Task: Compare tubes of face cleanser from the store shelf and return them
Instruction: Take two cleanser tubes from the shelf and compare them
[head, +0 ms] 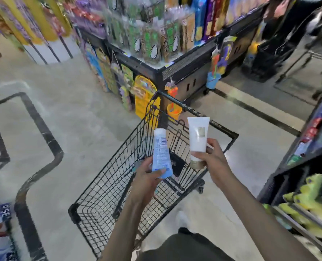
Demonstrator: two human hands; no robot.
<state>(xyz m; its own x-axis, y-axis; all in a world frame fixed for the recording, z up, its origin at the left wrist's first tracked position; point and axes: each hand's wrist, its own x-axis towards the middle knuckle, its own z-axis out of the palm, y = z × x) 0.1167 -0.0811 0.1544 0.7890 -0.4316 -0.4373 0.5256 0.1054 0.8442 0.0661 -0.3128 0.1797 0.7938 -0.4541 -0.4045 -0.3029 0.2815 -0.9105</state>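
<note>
My left hand point(147, 176) grips a light blue tube point(160, 153) near its lower end, the printed back label facing me. My right hand point(211, 157) holds a white tube point(197, 138) with a gold cap at the bottom and a small gold label on its front. Both tubes stand nearly upright, side by side and apart, above the black wire shopping cart point(118, 181).
A shelf point(307, 166) with green and yellow packs and red and blue items stands at the right. A black display island point(175, 68) with snack packs and hanging toys is ahead of the cart. Concrete floor point(71, 119) with black lines spreads to the left.
</note>
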